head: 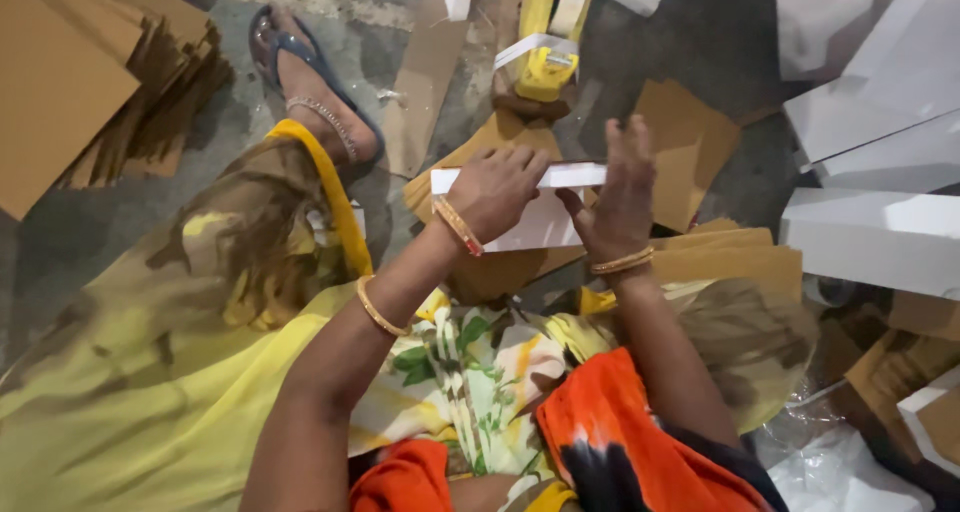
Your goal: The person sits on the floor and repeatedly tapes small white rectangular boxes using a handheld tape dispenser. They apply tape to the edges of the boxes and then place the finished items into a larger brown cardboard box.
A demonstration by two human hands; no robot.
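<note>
A white cardboard box (540,222) is held between my two hands above my lap. My left hand (497,189) presses down on its top left flap with curled fingers. My right hand (620,197) is flat against the box's right end, fingers pointing up. Both wrists wear bangles. Brown cardboard sheets (690,147) lie under and behind the box on the grey floor. Part of the box is hidden by my hands.
A stack of brown cardboard sheets (90,82) lies at the upper left. Finished white boxes (880,172) pile up at the right. A yellow tape dispenser (545,72) sits ahead. My sandalled foot (315,97) stretches forward. Clear plastic wrap (830,462) lies at the lower right.
</note>
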